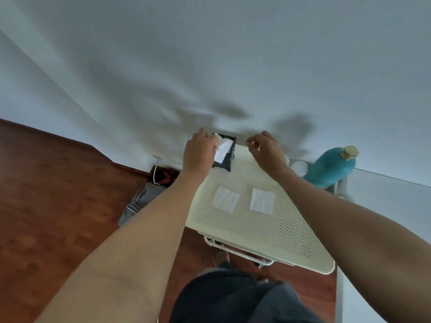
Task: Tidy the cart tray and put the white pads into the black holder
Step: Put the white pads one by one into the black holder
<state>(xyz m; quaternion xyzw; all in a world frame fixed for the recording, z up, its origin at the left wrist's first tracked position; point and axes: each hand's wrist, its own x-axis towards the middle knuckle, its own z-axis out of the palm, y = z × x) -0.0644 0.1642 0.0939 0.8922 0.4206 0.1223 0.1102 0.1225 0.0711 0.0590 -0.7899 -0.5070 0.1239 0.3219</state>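
1. Left hand (199,151): found at the far left corner of the cart tray (291,229), fingers closed on a white pad (222,149) that stood tilted, half inside the black holder (229,157).
2. Right hand (265,149): held above the tray's far edge, right of the holder; thumb and forefinger were nearly pinched, nothing visibly held.
3. Left loose pad (225,199) and right loose pad (261,201): recorded lying flat on the perforated tray, side by side but apart, nearer than both hands.
4. Handling: the pads were judged light, soft and limp; best pinched at an edge or corner, since flat sheets resist lifting.
5. Teal bottle (331,169): noted beyond the tray's right edge.
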